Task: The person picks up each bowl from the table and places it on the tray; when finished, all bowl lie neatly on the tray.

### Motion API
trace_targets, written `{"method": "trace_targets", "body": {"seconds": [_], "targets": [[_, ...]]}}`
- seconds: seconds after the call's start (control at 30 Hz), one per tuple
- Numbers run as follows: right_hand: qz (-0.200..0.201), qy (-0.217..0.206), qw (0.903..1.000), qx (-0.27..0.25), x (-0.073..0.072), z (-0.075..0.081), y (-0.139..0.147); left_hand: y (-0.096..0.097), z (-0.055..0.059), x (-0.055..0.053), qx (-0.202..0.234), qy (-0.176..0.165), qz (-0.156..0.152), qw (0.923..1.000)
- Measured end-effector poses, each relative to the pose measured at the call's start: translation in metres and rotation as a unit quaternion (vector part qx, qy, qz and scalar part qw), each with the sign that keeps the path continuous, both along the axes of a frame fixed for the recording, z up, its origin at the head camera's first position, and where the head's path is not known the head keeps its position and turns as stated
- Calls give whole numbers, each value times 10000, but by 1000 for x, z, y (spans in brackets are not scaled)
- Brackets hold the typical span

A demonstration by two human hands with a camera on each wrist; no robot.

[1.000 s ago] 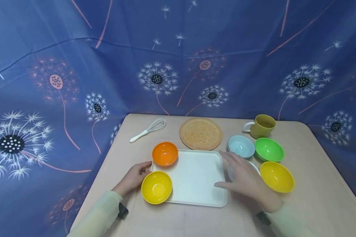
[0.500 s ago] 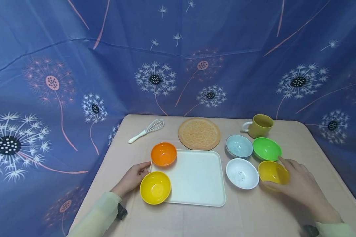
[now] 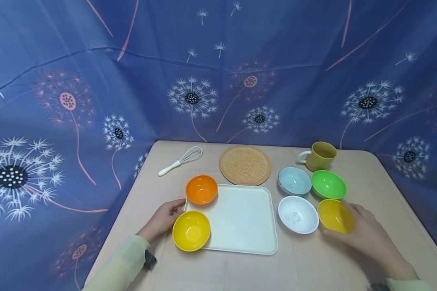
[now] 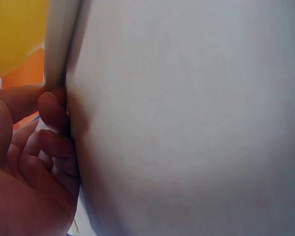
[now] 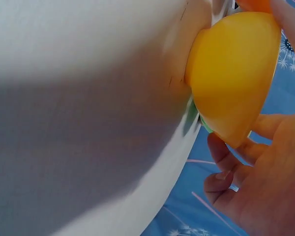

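Two grips: right hand [image 3: 365,232] holds rightmost yellow bowl [image 3: 333,218] between thumb and fingers, toward right edge of table [image 3: 375,182]; left hand [image 3: 164,218] pinches left edge of white tray [image 3: 244,218]. I'd lift level, clear of white bowl [image 3: 298,214].

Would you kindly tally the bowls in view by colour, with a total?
Yellow bowls: 2
Orange bowl: 1
Light blue bowl: 1
White bowl: 1
Green bowl: 1
Total: 6
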State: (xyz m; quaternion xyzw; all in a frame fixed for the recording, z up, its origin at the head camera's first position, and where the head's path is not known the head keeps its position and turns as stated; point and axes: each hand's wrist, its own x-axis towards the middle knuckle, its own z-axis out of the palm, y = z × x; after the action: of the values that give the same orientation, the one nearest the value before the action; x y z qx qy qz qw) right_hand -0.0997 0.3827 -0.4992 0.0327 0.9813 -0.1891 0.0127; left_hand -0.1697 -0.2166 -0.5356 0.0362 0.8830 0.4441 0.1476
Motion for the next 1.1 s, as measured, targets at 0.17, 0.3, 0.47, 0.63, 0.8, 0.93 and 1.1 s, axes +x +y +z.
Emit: {"method": "trace_targets", "body": {"seconds": [0.17,0.3,0.47,0.63,0.8,0.93,1.1], "targets": [[81,73,9999,80,1,-2,2,0,0,0,-22,1,-68,10000],[85,111,9999,66,2,-1,2,1,0,0,1,-94,12,10000],[-6,-66,9998,170,3,5,3,1,-2,0,43,-144,50,9999],[-105,-47,9994,318,5,10,5,0,-1,0,76,-129,100,9998],[-74,250,9994,228,7,21,5,-1,0,1,116,-102,108,9998],[-132,324,9992,182,4,30,0,-1,0,1,94,-107,116,9998],[-47,555,9984,96,-1,45,-15,-1,1,2,57,-102,93,9999]]}}
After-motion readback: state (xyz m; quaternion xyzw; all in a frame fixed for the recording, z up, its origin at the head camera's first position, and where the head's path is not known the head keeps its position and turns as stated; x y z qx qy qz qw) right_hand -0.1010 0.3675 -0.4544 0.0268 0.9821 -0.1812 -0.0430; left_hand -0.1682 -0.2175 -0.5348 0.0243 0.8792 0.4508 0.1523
